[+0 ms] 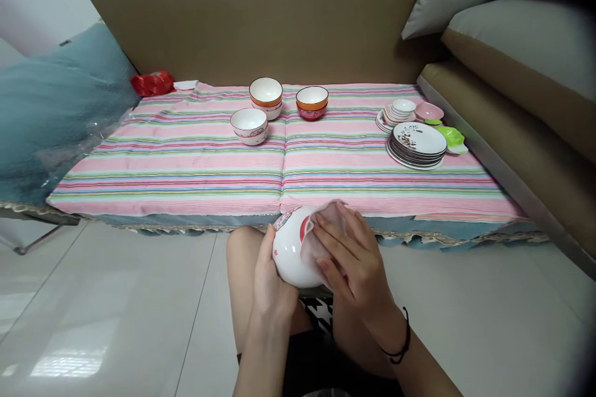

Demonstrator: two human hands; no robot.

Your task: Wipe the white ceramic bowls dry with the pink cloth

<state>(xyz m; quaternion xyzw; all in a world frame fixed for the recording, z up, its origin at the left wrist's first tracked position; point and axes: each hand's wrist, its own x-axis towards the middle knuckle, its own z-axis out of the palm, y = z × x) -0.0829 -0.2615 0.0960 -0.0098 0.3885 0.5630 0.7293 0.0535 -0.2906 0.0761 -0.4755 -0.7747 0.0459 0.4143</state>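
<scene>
My left hand (275, 282) grips a white bowl (288, 252) with red markings, tilted on its side above my lap. Its rounded outside and red-ringed base face toward the right. My right hand (356, 260) presses a thin pale pink cloth (331, 231) against the base with its fingers. Part of the bowl lies hidden behind the cloth and the right fingers.
On the pink striped cover (223, 180) stand white bowls (249, 126), orange-banded bowls (266, 93) and another bowl stack (311, 102). Stacked plates (416, 144), small dishes (401, 110) and a green dish (452, 139) sit right. A red bundle (153, 83) lies back left.
</scene>
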